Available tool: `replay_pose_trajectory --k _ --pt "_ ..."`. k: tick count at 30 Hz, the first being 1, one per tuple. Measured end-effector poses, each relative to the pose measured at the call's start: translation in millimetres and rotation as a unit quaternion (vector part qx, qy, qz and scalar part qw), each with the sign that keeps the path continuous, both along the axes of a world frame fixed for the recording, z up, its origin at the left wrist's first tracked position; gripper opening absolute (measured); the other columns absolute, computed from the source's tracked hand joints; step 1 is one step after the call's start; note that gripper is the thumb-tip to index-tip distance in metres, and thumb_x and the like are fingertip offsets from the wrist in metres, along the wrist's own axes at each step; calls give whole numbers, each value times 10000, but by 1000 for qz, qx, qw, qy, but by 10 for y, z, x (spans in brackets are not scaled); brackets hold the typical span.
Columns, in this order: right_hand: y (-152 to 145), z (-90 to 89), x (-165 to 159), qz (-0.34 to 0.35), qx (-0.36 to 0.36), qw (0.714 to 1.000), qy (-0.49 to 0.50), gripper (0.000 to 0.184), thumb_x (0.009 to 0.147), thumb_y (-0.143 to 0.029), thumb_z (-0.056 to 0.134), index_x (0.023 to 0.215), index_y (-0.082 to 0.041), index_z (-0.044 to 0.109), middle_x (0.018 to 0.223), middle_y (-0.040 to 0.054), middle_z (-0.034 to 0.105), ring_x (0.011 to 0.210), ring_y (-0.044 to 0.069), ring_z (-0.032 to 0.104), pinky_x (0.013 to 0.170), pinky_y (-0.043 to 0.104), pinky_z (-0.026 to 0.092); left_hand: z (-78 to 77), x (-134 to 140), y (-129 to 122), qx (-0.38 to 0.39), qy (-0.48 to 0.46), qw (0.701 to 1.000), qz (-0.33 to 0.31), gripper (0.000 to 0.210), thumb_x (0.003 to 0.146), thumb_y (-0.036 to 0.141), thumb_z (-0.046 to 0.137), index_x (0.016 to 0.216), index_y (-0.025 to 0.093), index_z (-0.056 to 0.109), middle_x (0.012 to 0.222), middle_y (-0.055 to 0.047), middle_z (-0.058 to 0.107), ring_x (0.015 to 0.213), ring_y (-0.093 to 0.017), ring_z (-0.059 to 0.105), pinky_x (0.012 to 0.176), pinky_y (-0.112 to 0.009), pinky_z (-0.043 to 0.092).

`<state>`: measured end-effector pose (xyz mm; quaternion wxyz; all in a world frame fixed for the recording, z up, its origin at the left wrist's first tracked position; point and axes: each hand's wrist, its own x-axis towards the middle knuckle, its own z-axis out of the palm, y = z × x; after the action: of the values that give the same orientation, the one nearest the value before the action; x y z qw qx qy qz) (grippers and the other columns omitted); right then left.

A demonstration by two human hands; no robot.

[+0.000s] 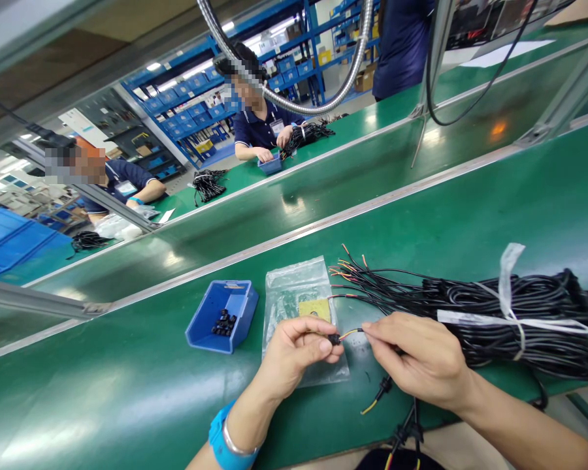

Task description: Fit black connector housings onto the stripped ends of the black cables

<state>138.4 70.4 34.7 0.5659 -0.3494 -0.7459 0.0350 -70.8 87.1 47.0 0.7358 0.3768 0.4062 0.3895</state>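
Observation:
My left hand (pixel 301 349) pinches a small black connector piece (pixel 334 339) between thumb and fingers. Thin yellow and red wires (pixel 349 333) run from it to the black cable end that my right hand (pixel 414 352) grips with its fingertips. Beneath my left hand lies a clear zip bag (pixel 294 281) with a yellow piece (pixel 314 308) on it or in it. Close to my right hand rests a large tied bundle of black cables (pixel 529 326), its bare coloured ends fanned to the left. Below, a cable end with a black fitting (pixel 384 386) shows yellow wire.
A blue bin (pixel 245 320) holding several small black parts (pixel 224 323) stands left on the green bench (pixel 127 385). Metal rails and a flexible metal hose (pixel 294 104) cross the view. Beyond the rail, two co-workers sit by more cable bundles (pixel 208 186); another person stands behind.

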Motion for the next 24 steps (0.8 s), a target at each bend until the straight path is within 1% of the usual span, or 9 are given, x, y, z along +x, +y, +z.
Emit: replay_pose_trajectory --k 5,10,12,14,17,19,21,22,24 --pt "-8 -23 9 34 13 999 -12 194 836 -21 569 917 -163 675 699 30 711 594 133 666 558 236 554 -8 -5 -12 1 7 1000 9 255 631 233 906 814 130 760 677 -38 773 642 -139 752 632 -169 586" --pt "-5 -69 9 81 -1 996 -39 213 851 -23 546 976 -152 659 696 29 695 578 128 623 539 250 514 -12 50 -55 -2 24 1000 -8 280 615 227 912 819 118 754 709 -50 774 686 -146 756 668 -176 581" --pt "-3 -86 4 88 -16 995 -47 215 862 -30 525 979 -155 657 695 26 683 570 126 605 527 248 492 -16 98 -70 -8 28 1000 -4 316 590 205 921 839 118 748 724 -47 775 684 -138 750 648 -163 567" --pt "-3 -99 3 86 -38 994 -49 204 872 -43 518 980 -154 650 720 32 682 596 130 613 548 248 495 -29 150 -79 -12 28 1000 4 349 578 215 926 853 116 736 675 -32 759 606 -116 721 604 -162 553" --pt "-5 -106 12 77 -78 993 -46 168 882 -63 527 978 -151 632 762 41 678 646 138 627 603 252 509 -70 209 -89 -11 25 1000 10 365 587 288 920 833 110 717 570 -4 705 493 -102 660 517 -179 529" --pt "-8 -101 22 78 -98 991 -51 141 899 -82 514 949 -159 622 754 36 656 646 137 607 609 253 497 -104 228 -102 -8 36 999 14 371 586 326 917 811 113 713 562 -10 700 492 -118 659 506 -202 528" --pt "-12 -93 29 87 -107 989 -58 139 917 -98 489 918 -168 609 730 26 629 631 134 576 596 252 474 -131 233 -123 10 60 998 24 363 591 349 909 808 122 727 580 -27 714 508 -137 666 530 -235 541" --pt "-14 -91 31 92 -107 988 -62 139 923 -103 480 909 -170 601 725 24 620 628 135 563 591 253 464 -138 232 -135 33 79 996 31 337 605 348 900 806 129 741 597 -34 722 521 -144 667 544 -248 543" --pt "-19 -93 34 98 -106 987 -69 128 925 -106 478 893 -170 585 713 22 605 619 137 542 580 258 442 -135 228 -157 118 138 982 49 236 651 304 874 801 151 775 638 -42 733 554 -147 664 555 -247 530"
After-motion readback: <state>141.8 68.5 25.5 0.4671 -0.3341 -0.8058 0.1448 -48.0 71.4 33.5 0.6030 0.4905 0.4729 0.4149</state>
